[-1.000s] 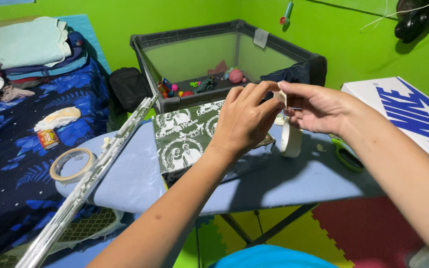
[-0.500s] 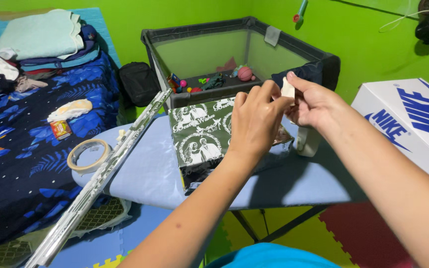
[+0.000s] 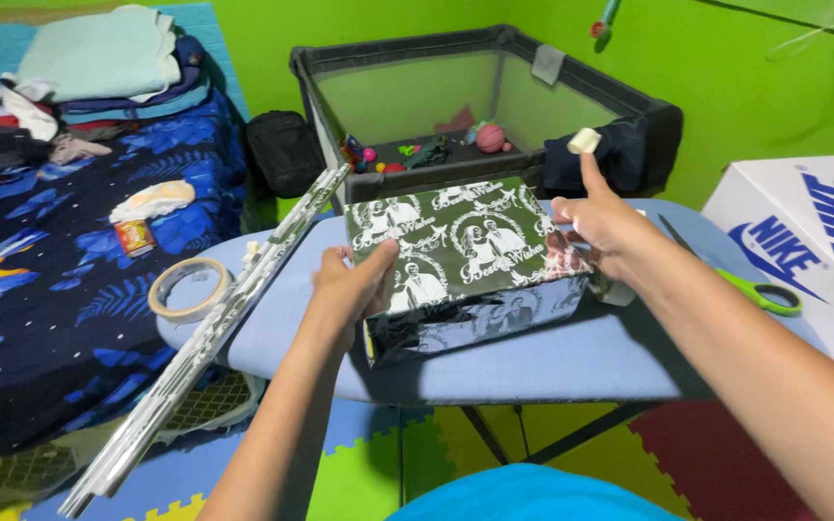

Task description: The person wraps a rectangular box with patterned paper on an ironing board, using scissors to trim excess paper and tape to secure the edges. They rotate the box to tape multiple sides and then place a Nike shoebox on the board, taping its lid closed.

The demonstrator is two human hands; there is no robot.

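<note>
A roll of beige masking tape [image 3: 188,288] and a long roll of silvery patterned wrapping paper [image 3: 207,338] lie at the left end of the blue padded table [image 3: 571,357]. The left hand [image 3: 357,285] grips the near left corner of the rectangular box wrapped in dark green paper with white figures [image 3: 465,253], whose long axis runs left to right. The right hand [image 3: 598,224] presses the box's right end, index finger raised with a small piece of beige tape [image 3: 584,141] on its tip; green-handled scissors [image 3: 755,289] and a white cardboard box with blue print [image 3: 813,241] lie beyond.

**What stays out of sight**

The right hand [image 3: 602,224] covers the far right corner of the wrapped box [image 3: 465,253] and most of a tape roll [image 3: 616,287] behind it. The green scissors [image 3: 760,291] lose their blades behind the forearm. The white shoebox [image 3: 803,241] runs off the right edge. Toys in the playpen [image 3: 456,145] are too small to identify.
</note>
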